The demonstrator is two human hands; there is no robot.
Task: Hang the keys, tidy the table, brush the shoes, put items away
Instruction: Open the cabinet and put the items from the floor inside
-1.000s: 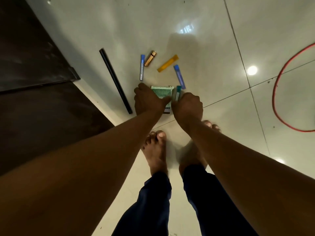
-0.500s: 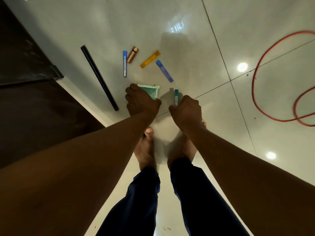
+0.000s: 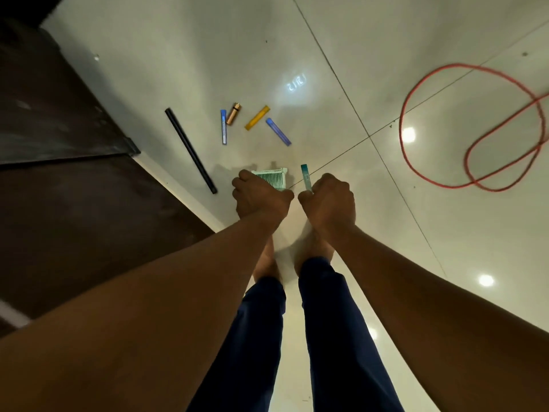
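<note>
left hand (image 3: 261,197): fingers curled round a green-and-white ribbed box (image 3: 271,177), held above the floor; only its far end shows past the knuckles
ribbed box look: pale green, fine parallel ridges on the top face, white rim; rest hidden by the hand
right hand (image 3: 328,200): fist closed, pinching the near end of a teal stick (image 3: 306,177); the stick points away from the person, far end free
teal stick look: thin, flat, darker teal cap at the far end, paler and see-through toward the grip
hands: side by side, close, not touching; both over the person's bare feet
floor (image 3: 178,60): glossy pale tile with dark grout lines and ceiling-light reflections
blue sticks: 2 on the floor. One narrow (image 3: 223,126), lying lengthwise away from the person; one wider (image 3: 278,131), angled, right of the group
yellow stick (image 3: 257,117): 1, angled, between the battery and the wider blue stick
battery (image 3: 233,113): 1, copper-coloured, just beside the narrow blue stick's far end; contact, cannot tell
black rod (image 3: 190,150): 1, long, lying diagonally, left of the small items
red cable (image 3: 416,162): 1, looped on the floor, well apart to the right
dark wood furniture (image 3: 59,144): fills the left edge
legs: 2, dark blue trousers
</note>
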